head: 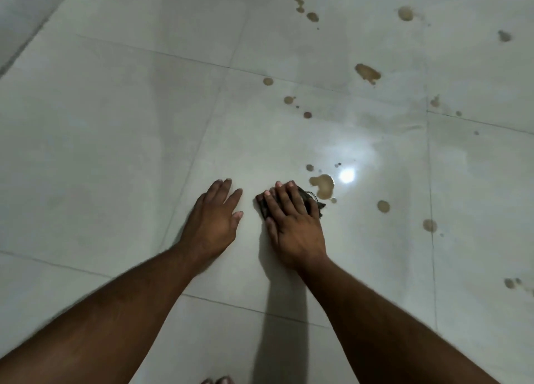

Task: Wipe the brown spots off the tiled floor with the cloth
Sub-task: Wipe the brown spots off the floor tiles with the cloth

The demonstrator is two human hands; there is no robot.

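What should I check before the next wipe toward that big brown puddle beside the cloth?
1. Cloth under the right hand: ok, fingers lie flat on it, pressing it to the floor.
2. Left hand braced on the tiled floor: ok, flat and clear of the cloth.
3. Nearest brown puddle reached: not ok, just right of the cloth, still unwiped.
4. Path to the puddle free: ok, nothing between.
5. Other brown spots: not ok, many remain farther out.
6. Cloth's clean side down: cannot tell.
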